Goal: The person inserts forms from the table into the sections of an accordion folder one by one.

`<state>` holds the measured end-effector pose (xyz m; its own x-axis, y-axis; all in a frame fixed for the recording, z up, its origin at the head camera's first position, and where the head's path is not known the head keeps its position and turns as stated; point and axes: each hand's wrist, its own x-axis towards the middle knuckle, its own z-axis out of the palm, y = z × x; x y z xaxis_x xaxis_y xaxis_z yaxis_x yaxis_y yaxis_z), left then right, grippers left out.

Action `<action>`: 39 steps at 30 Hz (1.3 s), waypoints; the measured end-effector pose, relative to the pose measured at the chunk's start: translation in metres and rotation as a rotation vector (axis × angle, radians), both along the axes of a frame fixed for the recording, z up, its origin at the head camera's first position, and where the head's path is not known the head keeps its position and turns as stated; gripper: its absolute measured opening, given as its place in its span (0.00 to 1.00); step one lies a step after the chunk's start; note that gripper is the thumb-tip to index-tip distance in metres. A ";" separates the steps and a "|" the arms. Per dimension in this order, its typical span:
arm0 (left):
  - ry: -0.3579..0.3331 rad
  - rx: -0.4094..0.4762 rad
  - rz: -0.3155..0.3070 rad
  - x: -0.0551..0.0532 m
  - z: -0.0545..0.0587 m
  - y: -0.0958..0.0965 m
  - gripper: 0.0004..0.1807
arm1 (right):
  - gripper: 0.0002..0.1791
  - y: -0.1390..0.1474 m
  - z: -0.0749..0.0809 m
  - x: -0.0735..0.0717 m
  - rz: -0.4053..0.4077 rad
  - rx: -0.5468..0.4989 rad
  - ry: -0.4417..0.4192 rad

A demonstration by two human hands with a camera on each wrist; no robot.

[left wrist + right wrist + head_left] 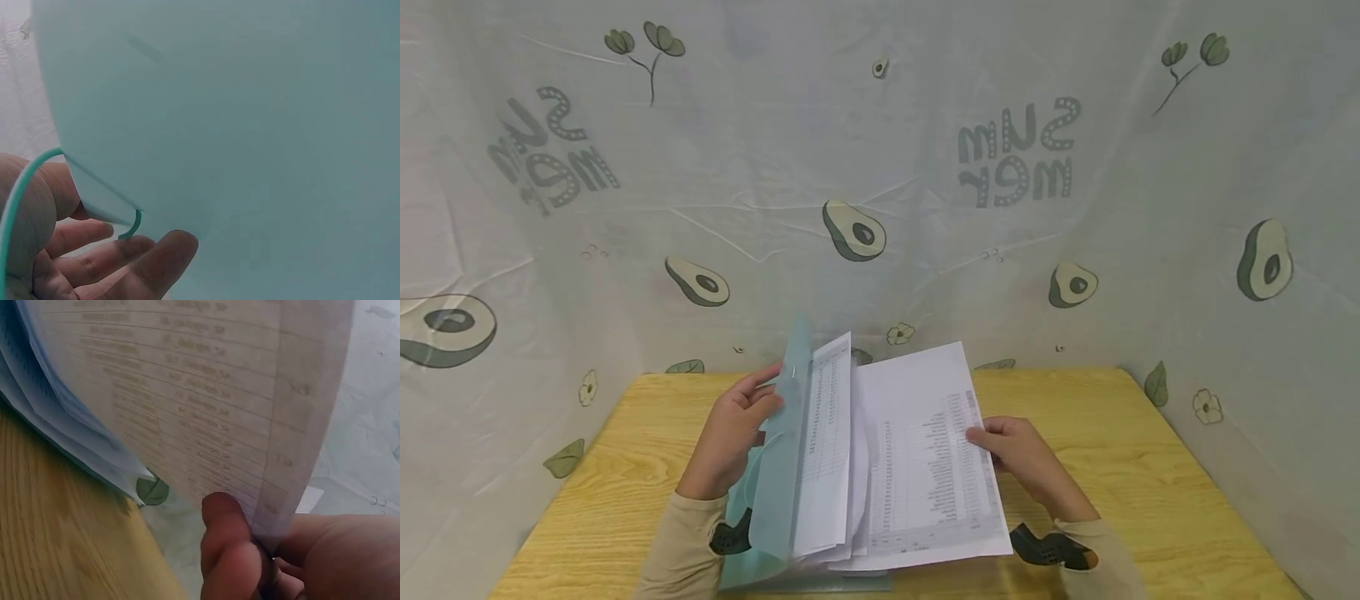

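Note:
A light teal plastic folder [778, 475] stands partly open above the table, with its cover raised at the left. My left hand [733, 425] grips the edge of that cover. Close to those fingers, a green elastic cord [24, 181] loops out from the folder in the left wrist view. Several printed sheets [827, 442] lie inside, tilted against one another. My right hand [1022, 454] pinches the right edge of one printed sheet [925, 467] between thumb and fingers. This sheet fans out to the right of the others and carries a table of small text.
Beneath everything is a yellow wood-grain table [1112, 467]. Behind it and at both sides hangs a pale curtain [910, 150] printed with avocados and flowers. A dark band sits on each wrist.

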<state>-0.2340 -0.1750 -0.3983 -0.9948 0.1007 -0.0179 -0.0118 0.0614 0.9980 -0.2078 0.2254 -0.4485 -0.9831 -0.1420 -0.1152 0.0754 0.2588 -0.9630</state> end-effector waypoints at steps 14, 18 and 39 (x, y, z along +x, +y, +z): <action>-0.002 0.021 -0.010 -0.001 -0.001 -0.003 0.28 | 0.21 -0.027 -0.014 -0.003 -0.013 -0.051 0.037; -0.009 0.022 -0.005 -0.001 -0.001 -0.001 0.28 | 0.21 -0.034 -0.017 -0.001 0.016 -0.070 0.039; -0.004 0.013 -0.016 0.001 0.000 0.003 0.27 | 0.19 -0.078 -0.038 -0.002 0.085 -0.002 0.026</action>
<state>-0.2327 -0.1724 -0.3984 -0.9929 0.1170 -0.0207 -0.0151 0.0488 0.9987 -0.2102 0.1475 -0.4863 -0.9701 -0.2255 -0.0896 0.0284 0.2613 -0.9648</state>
